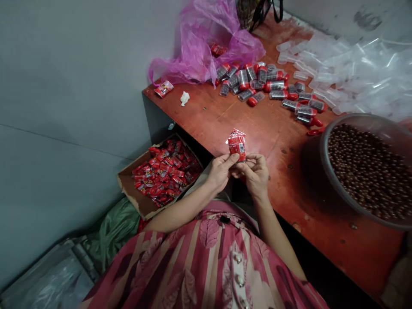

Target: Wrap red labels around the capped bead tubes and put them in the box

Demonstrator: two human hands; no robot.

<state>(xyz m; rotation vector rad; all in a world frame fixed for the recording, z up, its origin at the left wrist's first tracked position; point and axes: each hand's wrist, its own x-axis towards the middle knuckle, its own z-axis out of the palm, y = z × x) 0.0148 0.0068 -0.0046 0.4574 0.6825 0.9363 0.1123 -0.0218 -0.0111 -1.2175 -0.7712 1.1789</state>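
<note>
Both hands meet at the table's near edge around a small red printed plastic wrapper [237,143] with a barcode on it. My left hand [222,169] pinches its lower left part between thumb and fingers. At its lower right corner, my right hand [256,174] has its fingertips pressed together on the wrapper's bottom. Whether a tube sits inside the wrapper is hard to make out. Further back on the table lie several clear tubes with red caps and dark contents [243,80]. To the left, below the table, a cardboard box [127,182] holds many red-wrapped pieces [165,171].
A tub [325,159] of brown balls stands on the right of the red-brown table [206,113]. Clear empty tubes [354,77] pile up at the back right. A pink plastic bag [196,51], another wrapper [164,88] and crumpled white paper [184,98] lie toward the left.
</note>
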